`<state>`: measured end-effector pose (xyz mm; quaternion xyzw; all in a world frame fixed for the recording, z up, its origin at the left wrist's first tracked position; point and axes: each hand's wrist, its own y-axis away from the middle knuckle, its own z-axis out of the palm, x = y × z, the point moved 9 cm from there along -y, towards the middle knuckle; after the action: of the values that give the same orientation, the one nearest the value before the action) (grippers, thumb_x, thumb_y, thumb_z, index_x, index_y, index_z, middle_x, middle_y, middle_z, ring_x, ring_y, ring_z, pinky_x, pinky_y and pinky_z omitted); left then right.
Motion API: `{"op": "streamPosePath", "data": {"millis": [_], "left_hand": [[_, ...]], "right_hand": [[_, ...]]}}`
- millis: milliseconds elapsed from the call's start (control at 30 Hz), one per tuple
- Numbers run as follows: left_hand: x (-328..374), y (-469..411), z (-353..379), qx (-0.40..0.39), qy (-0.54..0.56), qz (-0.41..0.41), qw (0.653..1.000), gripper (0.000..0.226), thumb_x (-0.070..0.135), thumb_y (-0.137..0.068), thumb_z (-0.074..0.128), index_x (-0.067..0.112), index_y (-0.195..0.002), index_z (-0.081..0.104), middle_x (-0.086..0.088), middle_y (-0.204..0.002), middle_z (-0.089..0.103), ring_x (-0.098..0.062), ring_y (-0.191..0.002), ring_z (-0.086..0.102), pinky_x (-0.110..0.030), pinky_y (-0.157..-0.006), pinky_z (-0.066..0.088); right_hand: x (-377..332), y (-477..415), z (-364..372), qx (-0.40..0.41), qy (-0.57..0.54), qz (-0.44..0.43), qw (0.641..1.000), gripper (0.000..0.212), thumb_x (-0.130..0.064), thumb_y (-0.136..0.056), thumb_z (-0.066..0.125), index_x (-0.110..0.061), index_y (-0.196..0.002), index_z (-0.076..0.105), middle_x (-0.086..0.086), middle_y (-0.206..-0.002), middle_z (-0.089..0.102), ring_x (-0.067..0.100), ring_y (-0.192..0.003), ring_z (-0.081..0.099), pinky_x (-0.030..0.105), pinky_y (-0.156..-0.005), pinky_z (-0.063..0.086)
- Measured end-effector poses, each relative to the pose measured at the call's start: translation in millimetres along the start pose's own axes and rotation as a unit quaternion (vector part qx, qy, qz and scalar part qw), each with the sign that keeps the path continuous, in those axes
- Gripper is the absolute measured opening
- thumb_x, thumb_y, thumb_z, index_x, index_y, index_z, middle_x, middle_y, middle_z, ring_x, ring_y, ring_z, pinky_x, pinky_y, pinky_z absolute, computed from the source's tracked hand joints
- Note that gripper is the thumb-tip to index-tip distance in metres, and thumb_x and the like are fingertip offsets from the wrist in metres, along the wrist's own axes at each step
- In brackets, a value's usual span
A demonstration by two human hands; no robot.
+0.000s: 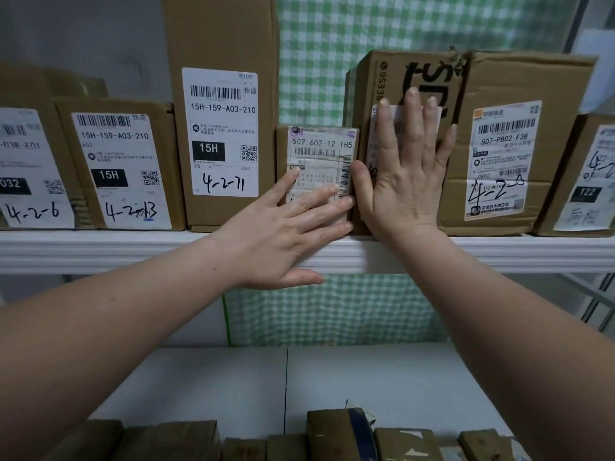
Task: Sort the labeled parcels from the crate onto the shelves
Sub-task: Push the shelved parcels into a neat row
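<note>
Frame centre: small brown cardboard parcel (pixel 319 144) on white shelf (pixel 100 251), between tall brown carton (pixel 226 38) and black-printed brown box (pixel 372 81). Upright, long axis vertical, label facing out. Left hand (pixel 283 237) fingers straight, pressing parcel. Right hand (pixel 406 188) flat on printed box.

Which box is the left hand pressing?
The small box labelled 1H5: the left hand lies flat on it. It sits between the tall 4-2-71 box and the printed box under the right hand, shortest in the row.

Matt brown cardboard parcels (pixel 499 144) with smooth paper labels (pixel 220 131) on a glossy white shelf (pixel 133 251).
</note>
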<state>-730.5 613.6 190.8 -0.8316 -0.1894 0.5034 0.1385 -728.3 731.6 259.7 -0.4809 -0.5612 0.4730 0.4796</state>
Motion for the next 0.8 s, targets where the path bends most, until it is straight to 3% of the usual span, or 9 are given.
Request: {"op": "streamPosePath", "data": {"millis": [200, 467, 800], "left_hand": [[1.8, -1.7, 1.0, -0.005, 0.008, -0.003, 1.000, 0.077, 0.066, -0.090, 0.024, 0.017, -0.147, 0.035, -0.010, -0.157, 0.025, -0.024, -0.143, 0.012, -0.060, -0.114, 0.008], [17.8, -41.9, -11.9, 0.023, 0.015, 0.003, 1.000, 0.078, 0.065, -0.090, 0.022, 0.016, -0.151, 0.022, -0.009, -0.158, 0.015, -0.026, -0.146, 0.012, -0.059, -0.114, 0.003], [36.2, -75.7, -11.1, 0.037, 0.017, -0.017, 0.999, 0.080, 0.063, -0.090, 0.025, 0.011, -0.150, 0.027, -0.009, -0.158, 0.021, -0.026, -0.146, 0.020, -0.058, -0.114, 0.006]], "right_hand": [[9.6, 2.6, -2.3, -0.016, 0.005, 0.001, 1.000, 0.065, -0.046, -0.097, 0.041, -0.009, -0.150, 0.034, 0.025, -0.154, 0.030, 0.043, -0.143, 0.024, 0.058, -0.114, 0.009], [72.3, -1.9, -15.9, -0.040, 0.027, 0.036, 0.998, 0.067, -0.046, -0.098, 0.037, -0.010, -0.153, 0.026, 0.026, -0.157, 0.021, 0.043, -0.146, 0.016, 0.060, -0.115, 0.005], [82.1, -4.8, -10.5, -0.037, 0.013, 0.010, 0.999, 0.066, -0.043, -0.095, 0.043, -0.007, -0.150, 0.034, 0.030, -0.154, 0.026, 0.046, -0.143, 0.022, 0.064, -0.112, 0.010]]}}
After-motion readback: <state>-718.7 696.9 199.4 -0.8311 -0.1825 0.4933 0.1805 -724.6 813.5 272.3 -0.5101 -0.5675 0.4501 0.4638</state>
